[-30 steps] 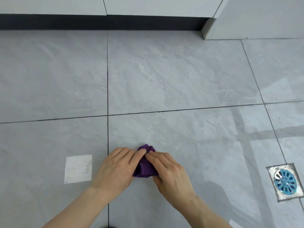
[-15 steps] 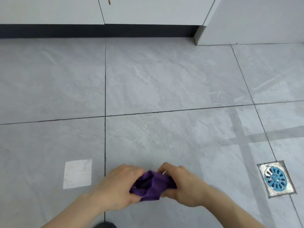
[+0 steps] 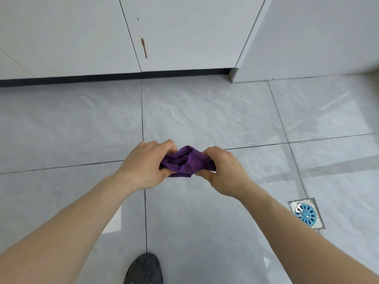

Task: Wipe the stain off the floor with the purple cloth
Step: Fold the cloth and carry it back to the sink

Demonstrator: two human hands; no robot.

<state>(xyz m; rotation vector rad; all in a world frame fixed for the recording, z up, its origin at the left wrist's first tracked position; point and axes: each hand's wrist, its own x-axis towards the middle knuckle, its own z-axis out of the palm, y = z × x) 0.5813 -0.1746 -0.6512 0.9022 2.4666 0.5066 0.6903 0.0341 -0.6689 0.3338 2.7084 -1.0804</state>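
Observation:
The purple cloth (image 3: pixel 187 162) is bunched up and held in the air above the grey tiled floor (image 3: pixel 205 119), in the middle of the head view. My left hand (image 3: pixel 145 162) grips its left side and my right hand (image 3: pixel 222 171) grips its right side, both with fingers closed on the fabric. A brown drip stain (image 3: pixel 144 47) runs down a white cabinet door at the back. I see no clear stain on the floor tiles.
White cabinets (image 3: pixel 82 33) with a dark toe-kick line the back, and a white panel (image 3: pixel 317 37) stands at the right. A blue floor drain (image 3: pixel 305 214) sits at the lower right. A dark shoe (image 3: pixel 144 269) shows at the bottom edge.
Both hands have lifted the cloth off the floor and pulled it apart a little. The view has risen and tilted up, bringing the cabinet doors and my shoe into sight.

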